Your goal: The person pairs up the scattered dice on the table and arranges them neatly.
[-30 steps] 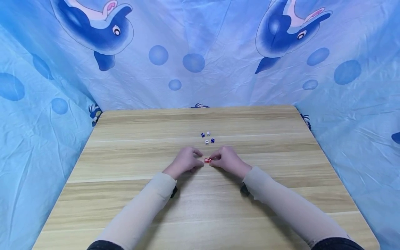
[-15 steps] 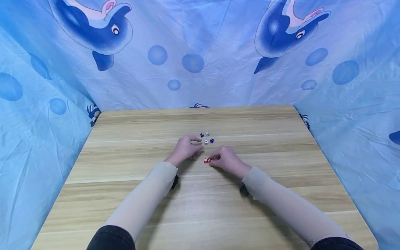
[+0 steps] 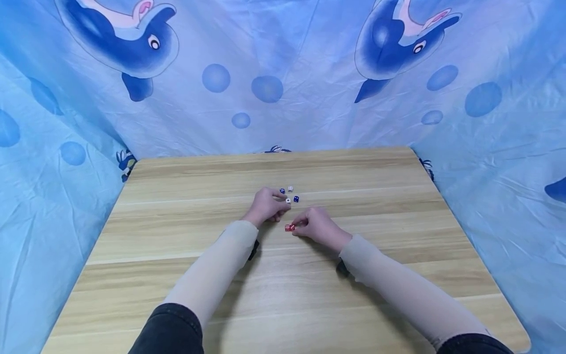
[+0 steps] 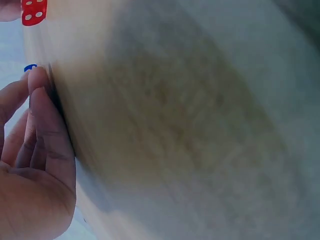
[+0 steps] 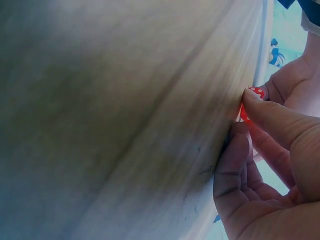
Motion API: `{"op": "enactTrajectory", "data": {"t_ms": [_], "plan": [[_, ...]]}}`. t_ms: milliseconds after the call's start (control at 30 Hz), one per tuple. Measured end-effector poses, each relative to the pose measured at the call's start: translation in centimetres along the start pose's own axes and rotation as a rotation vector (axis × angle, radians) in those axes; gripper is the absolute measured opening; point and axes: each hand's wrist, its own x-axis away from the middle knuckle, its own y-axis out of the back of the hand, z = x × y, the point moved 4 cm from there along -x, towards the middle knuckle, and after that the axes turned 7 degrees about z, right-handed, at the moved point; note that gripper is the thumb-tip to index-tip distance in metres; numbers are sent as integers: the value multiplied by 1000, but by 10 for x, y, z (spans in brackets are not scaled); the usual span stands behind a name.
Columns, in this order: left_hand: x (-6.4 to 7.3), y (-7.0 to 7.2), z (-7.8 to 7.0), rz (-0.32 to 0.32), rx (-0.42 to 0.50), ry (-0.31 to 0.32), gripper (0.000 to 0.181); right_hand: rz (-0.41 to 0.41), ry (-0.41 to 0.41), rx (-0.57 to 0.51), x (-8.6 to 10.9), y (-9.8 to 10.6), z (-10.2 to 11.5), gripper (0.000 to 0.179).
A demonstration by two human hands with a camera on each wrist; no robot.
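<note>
Two small red dice sit side by side on the wooden table point(image 3: 265, 305). In the head view my right hand point(image 3: 319, 227) pinches the right-hand red die point(image 3: 292, 227) between thumb and forefinger; the left-hand red die point(image 3: 287, 228) lies against it. Red also shows between the right thumb and finger in the right wrist view. Farther back, my left hand point(image 3: 265, 204) has its thumb and forefinger on either side of a white die point(image 3: 288, 200). From the left wrist, that white die is hidden by the fingers, and a blue die point(image 4: 30, 67) peeks past the fingertips.
Close to the left fingertips are a blue die point(image 3: 282, 191), a second white die point(image 3: 290, 189) and another blue die point(image 3: 296, 199). A blue dolphin-print cloth point(image 3: 274, 123) hangs behind the table and along both sides.
My left hand has left the red dice and moved back to the nearer white die, its thumb and forefinger now around it. The right hand stays at the red dice.
</note>
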Motion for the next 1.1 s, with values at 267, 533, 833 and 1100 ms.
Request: {"op": "enactTrajectory", "data": {"t_ms": [267,533,833,1100], "plan": [[-1,-1,-2,-33,-58,1,26,-3,2,5,0,-1,1,20],[0,-1,-4,-54,-123,1,21,-7,16,15,-2,-2,1,19],[9,-3,-6,-29,-111,-24,17,-8,8,18,-2,-3,-1,19],[20,-4,0,25,-107,-11,18,0,-20,-12,1,-1,-2,19]]}}
